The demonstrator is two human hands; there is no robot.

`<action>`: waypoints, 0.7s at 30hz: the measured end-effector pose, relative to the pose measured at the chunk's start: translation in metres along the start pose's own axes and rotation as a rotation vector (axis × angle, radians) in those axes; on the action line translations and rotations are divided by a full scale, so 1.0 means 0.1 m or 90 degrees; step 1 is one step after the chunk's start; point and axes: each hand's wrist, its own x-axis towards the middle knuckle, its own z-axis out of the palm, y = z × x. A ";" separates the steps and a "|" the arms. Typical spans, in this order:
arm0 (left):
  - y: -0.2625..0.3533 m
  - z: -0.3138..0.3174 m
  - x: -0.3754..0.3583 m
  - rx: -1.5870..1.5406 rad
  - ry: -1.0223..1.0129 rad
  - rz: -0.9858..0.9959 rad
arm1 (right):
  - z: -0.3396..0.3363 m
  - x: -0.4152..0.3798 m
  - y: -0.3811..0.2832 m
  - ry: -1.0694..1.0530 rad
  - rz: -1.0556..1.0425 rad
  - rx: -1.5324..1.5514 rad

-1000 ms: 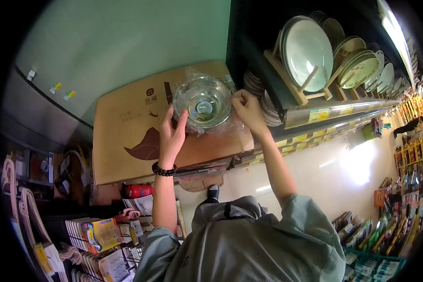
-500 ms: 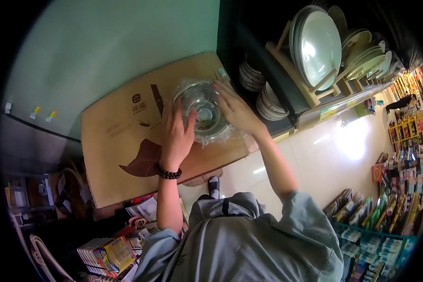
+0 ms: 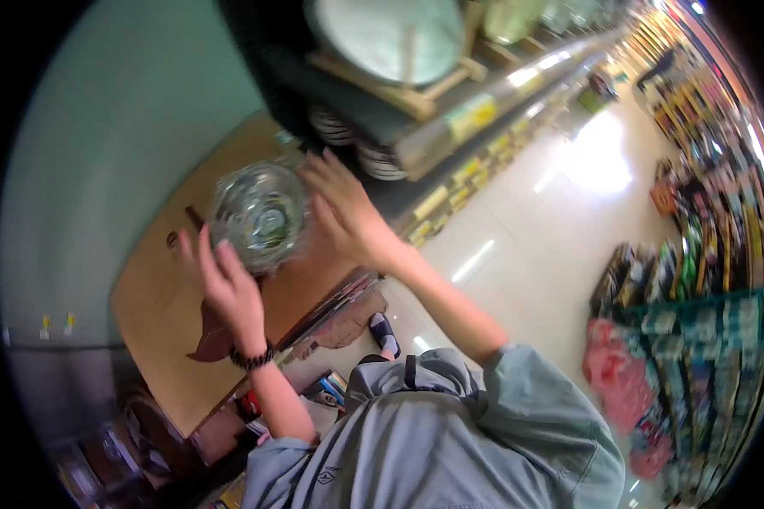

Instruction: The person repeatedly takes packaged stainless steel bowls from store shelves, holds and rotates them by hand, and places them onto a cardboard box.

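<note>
A round clear glass bowl [image 3: 267, 212], loosely wrapped in crinkly clear plastic, rests on the brown cardboard [image 3: 165, 293]. At its lower left edge is my left hand [image 3: 229, 293], fingers apart, with a dark beaded bracelet [image 3: 253, 356] on the wrist. My right hand [image 3: 348, 208] is just right of the bowl, its fingers stretched out and slightly blurred. Neither hand is closed around the bowl.
To the upper right, a dark shelf holds a large white plate [image 3: 390, 38] on a wooden rack [image 3: 399, 95], with stacked bowls [image 3: 380, 159] beneath. Pale tiled floor [image 3: 518, 212] runs alongside. Packed goods racks [image 3: 696, 339] and a pink bag [image 3: 617, 373] stand right.
My view has swung to the right, so the cardboard and bowl appear further left. Both hands have come off the top of the bowl and spread apart to its sides.
</note>
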 end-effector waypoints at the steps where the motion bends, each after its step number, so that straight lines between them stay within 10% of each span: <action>1: 0.20 -0.06 -0.11 -0.018 0.034 0.034 | -0.17 -0.30 -0.06 0.024 -0.006 0.013; 5: 0.61 0.01 -0.92 -0.091 -0.010 0.212 | -0.87 -1.83 -0.41 0.068 0.197 0.071; 9: 1.25 0.32 -2.00 -0.271 -0.466 0.146 | -1.35 -4.00 -0.61 -0.093 0.510 -0.142; 12: 1.75 0.43 -2.62 -0.295 -0.724 0.413 | -1.70 -5.45 -1.03 -0.240 0.725 -0.255; 21: 2.93 0.51 -4.29 -0.327 -1.095 0.903 | -2.06 -6.64 -2.38 0.541 0.832 -0.303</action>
